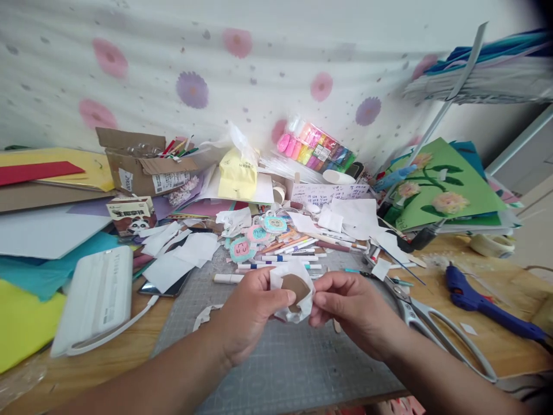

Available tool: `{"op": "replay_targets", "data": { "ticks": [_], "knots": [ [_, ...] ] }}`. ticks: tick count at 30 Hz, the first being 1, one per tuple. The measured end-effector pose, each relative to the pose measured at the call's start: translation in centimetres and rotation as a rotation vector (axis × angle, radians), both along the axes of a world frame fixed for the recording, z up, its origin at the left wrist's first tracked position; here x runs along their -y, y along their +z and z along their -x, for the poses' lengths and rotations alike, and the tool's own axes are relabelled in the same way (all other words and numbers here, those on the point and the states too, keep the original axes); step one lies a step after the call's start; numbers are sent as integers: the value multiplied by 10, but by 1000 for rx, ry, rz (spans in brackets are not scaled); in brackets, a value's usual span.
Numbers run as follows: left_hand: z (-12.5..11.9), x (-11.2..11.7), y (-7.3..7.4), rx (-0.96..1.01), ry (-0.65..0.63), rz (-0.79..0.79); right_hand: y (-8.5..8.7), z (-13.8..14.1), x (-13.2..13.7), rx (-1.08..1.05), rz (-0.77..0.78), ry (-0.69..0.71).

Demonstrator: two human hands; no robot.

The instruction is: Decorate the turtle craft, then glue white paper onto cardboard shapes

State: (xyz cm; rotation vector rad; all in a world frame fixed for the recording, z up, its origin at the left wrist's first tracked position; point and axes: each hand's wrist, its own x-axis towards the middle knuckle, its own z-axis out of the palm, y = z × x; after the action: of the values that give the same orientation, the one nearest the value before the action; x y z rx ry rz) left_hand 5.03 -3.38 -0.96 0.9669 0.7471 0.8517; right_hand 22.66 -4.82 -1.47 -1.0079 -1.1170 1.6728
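My left hand (248,311) and my right hand (352,305) meet over the grey cutting mat (280,363). Between them is a small brown cardboard disc wrapped in white paper (296,291). My left thumb and fingers pinch its left side. My right fingertips pinch the white paper at its right edge. Both hands are closed on the piece, held a little above the mat.
Large scissors (436,328) lie right of my right hand, a blue glue gun (484,302) beyond them. Marker pens (285,256), paper scraps and round decorated cutouts (242,249) litter the mat's far edge. A white case (97,297), phone, cardboard box (138,164) and coloured sheets fill the left.
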Motion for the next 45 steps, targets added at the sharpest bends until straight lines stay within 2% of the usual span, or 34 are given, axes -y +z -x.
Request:
{"op": "replay_targets", "data": {
  "ticks": [3,5,7,11,14,17,21,26,28,30,31,33,35,37,40,45],
  "knots": [
    [-1,1,-1,-62,45,-21,2,3,0,185,-78,-73],
    [-1,2,-2,-115,100,-47,3,5,1,390,-191,-112],
    [-2,3,-3,-156,145,-65,4,8,4,656,-415,-160],
    [-2,4,-5,-163,203,-32,0,10,12,1081,-1050,-280],
    [-2,3,-4,-141,208,-2,-6,9,15,1267,-1337,-309],
    [-4,3,-3,-118,199,25,-11,6,14,1354,-1442,-264],
    [-5,3,0,-61,199,57,-11,4,12,1332,-1504,-238],
    [-4,2,-3,-22,195,62,-2,-1,14,1312,-1557,-109],
    [-3,1,-4,-50,188,49,2,-3,17,1223,-1615,-94],
    [-2,1,-4,-59,160,32,6,-4,18,1060,-1537,-148],
    [-2,2,-4,-51,137,24,6,-4,17,958,-1402,-195],
    [-2,2,-2,-18,90,6,5,-2,14,720,-967,-270],
    [-3,3,0,7,55,-19,1,2,8,451,-494,-253],
    [-3,4,2,3,26,-46,-2,6,4,217,-191,-175],
    [-3,4,3,-24,-1,-67,-3,10,3,70,-39,-103],
    [-2,4,1,-112,14,-84,-1,14,5,154,-33,-137]
  ]
}}
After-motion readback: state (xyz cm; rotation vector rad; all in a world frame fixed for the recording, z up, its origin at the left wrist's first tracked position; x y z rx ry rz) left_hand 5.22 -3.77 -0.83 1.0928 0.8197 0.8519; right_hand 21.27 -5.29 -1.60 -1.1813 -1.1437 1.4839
